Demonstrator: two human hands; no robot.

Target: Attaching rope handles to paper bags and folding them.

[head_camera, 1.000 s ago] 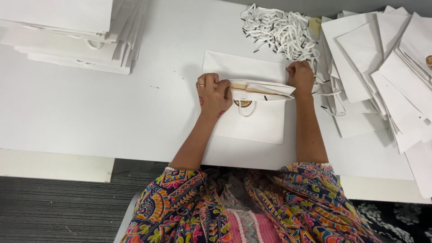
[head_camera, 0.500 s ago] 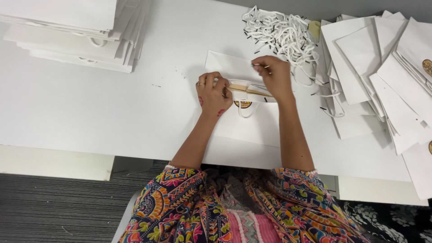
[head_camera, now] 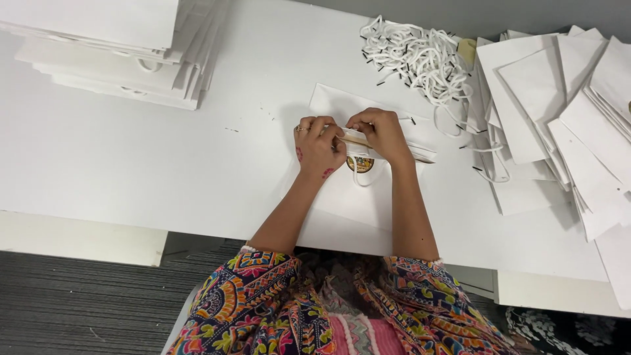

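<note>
1. Far-left corner of the tabletop [head_camera: 118, 171]: a tall stack of flat white paper bags [head_camera: 112, 46], edges fanned a little, one cord loop showing at its near side.
2. Middle of the tabletop, reaching its near edge: one flat white paper bag [head_camera: 348, 210], mouth turned toward the far edge, a round gold and dark sticker [head_camera: 360, 164] showing just below the hands.
3. Left hand [head_camera: 317, 143]: knuckles up on the bag's folded top band, a ring on one finger, grip clenched, pinching the band at its left end.
4. Right hand [head_camera: 380, 135]: just beside the left, nearly touching it, grip clenched on the same band and on a thin white cord [head_camera: 358, 181] that loops down past the sticker.
5. Folded top band [head_camera: 420, 152]: brownish inner strip visible between the hands, the rest running right toward the loose pile.
6. Far edge, right of centre: a tangled heap of white cord handles [head_camera: 414, 56] with dark tips, a few strays lying toward the bag.
7. Right edge and far-right corner: a spread of overlapping flat white bags [head_camera: 559, 131], some tilted, reaching down toward the near edge.
8. Below the near edge: patterned sleeves [head_camera: 263, 302] of many colours and a grey carpeted floor [head_camera: 79, 302].
</note>
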